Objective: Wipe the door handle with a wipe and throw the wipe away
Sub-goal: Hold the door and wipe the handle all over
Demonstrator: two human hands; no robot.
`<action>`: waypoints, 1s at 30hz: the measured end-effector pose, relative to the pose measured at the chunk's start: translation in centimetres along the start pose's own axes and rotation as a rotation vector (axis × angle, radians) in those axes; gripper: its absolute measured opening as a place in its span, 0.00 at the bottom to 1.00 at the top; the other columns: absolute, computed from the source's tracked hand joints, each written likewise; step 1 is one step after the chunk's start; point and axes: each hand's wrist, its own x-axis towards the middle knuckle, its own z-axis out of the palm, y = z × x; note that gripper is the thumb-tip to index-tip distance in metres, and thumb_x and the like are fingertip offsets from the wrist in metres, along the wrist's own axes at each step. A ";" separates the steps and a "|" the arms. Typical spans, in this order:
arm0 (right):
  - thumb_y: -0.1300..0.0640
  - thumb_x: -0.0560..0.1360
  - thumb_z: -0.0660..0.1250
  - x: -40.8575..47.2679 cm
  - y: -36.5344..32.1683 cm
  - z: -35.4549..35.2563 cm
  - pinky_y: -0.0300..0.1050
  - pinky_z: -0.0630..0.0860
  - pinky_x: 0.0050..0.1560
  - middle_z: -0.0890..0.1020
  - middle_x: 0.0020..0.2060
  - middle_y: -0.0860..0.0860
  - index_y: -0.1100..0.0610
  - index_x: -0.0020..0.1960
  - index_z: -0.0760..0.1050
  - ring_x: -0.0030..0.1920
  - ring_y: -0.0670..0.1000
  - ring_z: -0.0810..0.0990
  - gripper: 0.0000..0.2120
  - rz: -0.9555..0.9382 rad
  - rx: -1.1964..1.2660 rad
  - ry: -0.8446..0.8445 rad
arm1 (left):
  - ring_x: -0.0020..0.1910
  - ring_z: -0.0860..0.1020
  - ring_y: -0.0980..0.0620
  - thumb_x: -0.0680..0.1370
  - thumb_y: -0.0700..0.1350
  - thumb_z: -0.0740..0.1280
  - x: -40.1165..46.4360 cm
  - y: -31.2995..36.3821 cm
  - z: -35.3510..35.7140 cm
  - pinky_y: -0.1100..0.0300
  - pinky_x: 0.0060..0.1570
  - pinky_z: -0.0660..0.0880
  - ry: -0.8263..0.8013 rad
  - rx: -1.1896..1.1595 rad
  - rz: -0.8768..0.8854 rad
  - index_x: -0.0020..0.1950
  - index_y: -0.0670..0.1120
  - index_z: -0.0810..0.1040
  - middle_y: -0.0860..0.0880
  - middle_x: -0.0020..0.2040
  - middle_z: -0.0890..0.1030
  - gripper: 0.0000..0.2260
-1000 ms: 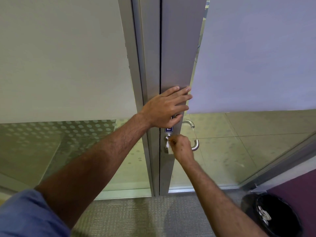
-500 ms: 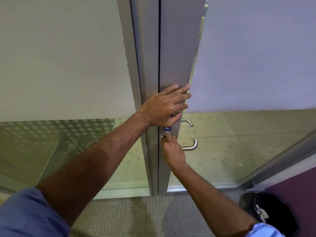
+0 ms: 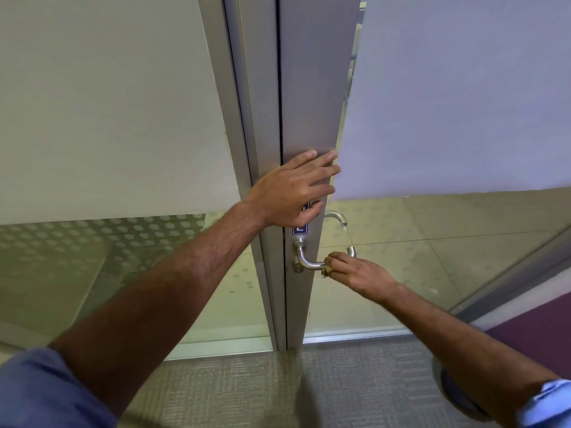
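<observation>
Rightward along the door handle (image 3: 310, 264) slid the right hand (image 3: 355, 271), grip pinching the wipe (image 3: 327, 271); left hand (image 3: 292, 193) spread above it; binning remains.

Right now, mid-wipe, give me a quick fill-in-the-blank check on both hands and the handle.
1. The left hand lies flat against the door's metal ____, above the handle.
2. The right hand is closed around the ____ bar of the door handle.
3. The small blue sign sits just ____ the handle's base.

Missing words: frame; horizontal; above
</observation>
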 end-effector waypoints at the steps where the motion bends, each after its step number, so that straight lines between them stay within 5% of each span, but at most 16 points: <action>1: 0.65 0.71 0.74 -0.3 0.3 0.0 0.45 0.83 0.37 0.78 0.61 0.54 0.59 0.59 0.80 0.61 0.55 0.77 0.17 -0.018 0.001 0.008 | 0.78 0.65 0.43 0.79 0.47 0.64 0.0 0.0 0.0 0.46 0.79 0.58 -0.005 -0.001 -0.002 0.61 0.46 0.82 0.43 0.73 0.75 0.14; 4: 0.66 0.71 0.74 -0.9 1.3 0.4 0.46 0.84 0.42 0.78 0.61 0.55 0.59 0.60 0.79 0.60 0.56 0.79 0.18 -0.025 0.007 0.044 | 0.78 0.65 0.42 0.79 0.48 0.63 0.1 0.1 -0.1 0.46 0.79 0.58 -0.019 0.001 -0.006 0.62 0.46 0.82 0.42 0.73 0.75 0.15; 8: 0.63 0.80 0.59 -2.3 2.2 1.3 0.45 0.79 0.59 0.79 0.61 0.54 0.56 0.59 0.79 0.65 0.55 0.76 0.12 -0.020 -0.013 0.137 | 0.79 0.64 0.42 0.79 0.48 0.63 0.0 0.0 -0.2 0.46 0.79 0.57 -0.038 -0.003 -0.006 0.62 0.46 0.82 0.42 0.74 0.74 0.15; 10: 0.63 0.77 0.65 -3.6 2.7 1.5 0.45 0.73 0.65 0.80 0.64 0.55 0.53 0.62 0.78 0.68 0.55 0.76 0.15 0.129 0.068 0.155 | 0.79 0.64 0.42 0.79 0.47 0.64 -0.1 0.0 -0.2 0.46 0.79 0.58 -0.029 -0.005 -0.007 0.62 0.46 0.82 0.42 0.73 0.74 0.15; 12: 0.58 0.78 0.66 -4.7 3.4 0.7 0.50 0.75 0.63 0.81 0.64 0.54 0.46 0.63 0.75 0.65 0.55 0.79 0.16 0.495 0.283 0.214 | 0.78 0.65 0.42 0.79 0.47 0.64 -0.1 0.0 -0.1 0.46 0.79 0.59 -0.021 -0.005 -0.010 0.61 0.46 0.82 0.43 0.73 0.75 0.14; 14: 0.52 0.80 0.64 -4.4 4.6 -0.6 0.52 0.83 0.50 0.85 0.57 0.54 0.45 0.62 0.72 0.54 0.59 0.84 0.12 0.801 0.468 0.246 | 0.78 0.66 0.42 0.79 0.47 0.64 0.0 0.0 0.0 0.45 0.78 0.60 -0.009 0.000 -0.019 0.61 0.46 0.82 0.43 0.72 0.76 0.14; 17: 0.58 0.79 0.67 -2.0 5.0 -1.6 0.45 0.78 0.41 0.87 0.47 0.54 0.49 0.62 0.76 0.44 0.58 0.85 0.13 0.740 0.617 0.157 | 0.78 0.66 0.43 0.79 0.47 0.64 0.1 0.1 0.1 0.45 0.78 0.60 -0.003 -0.002 -0.020 0.61 0.46 0.82 0.43 0.72 0.76 0.14; 23: 0.67 0.79 0.60 1.3 4.8 -1.3 0.45 0.80 0.51 0.86 0.44 0.49 0.58 0.48 0.84 0.45 0.50 0.84 0.14 0.752 0.901 -0.084 | 0.78 0.66 0.43 0.78 0.46 0.64 0.1 0.1 0.0 0.45 0.78 0.60 0.008 0.001 -0.017 0.60 0.46 0.83 0.44 0.72 0.76 0.13; 27: 0.64 0.81 0.60 0.9 5.1 -0.8 0.52 0.84 0.52 0.86 0.44 0.60 0.64 0.46 0.82 0.45 0.56 0.85 0.13 0.921 1.246 -0.014 | 0.78 0.65 0.44 0.78 0.46 0.64 0.2 0.2 0.0 0.45 0.78 0.60 0.014 -0.012 -0.017 0.60 0.46 0.83 0.44 0.72 0.76 0.14; 30: 0.62 0.82 0.60 0.0 3.9 0.0 0.55 0.84 0.53 0.82 0.38 0.57 0.64 0.43 0.80 0.41 0.53 0.83 0.14 1.039 1.379 0.103 | 0.78 0.65 0.44 0.78 0.47 0.65 0.1 0.1 0.1 0.46 0.79 0.59 0.018 -0.019 -0.022 0.61 0.46 0.83 0.44 0.72 0.76 0.14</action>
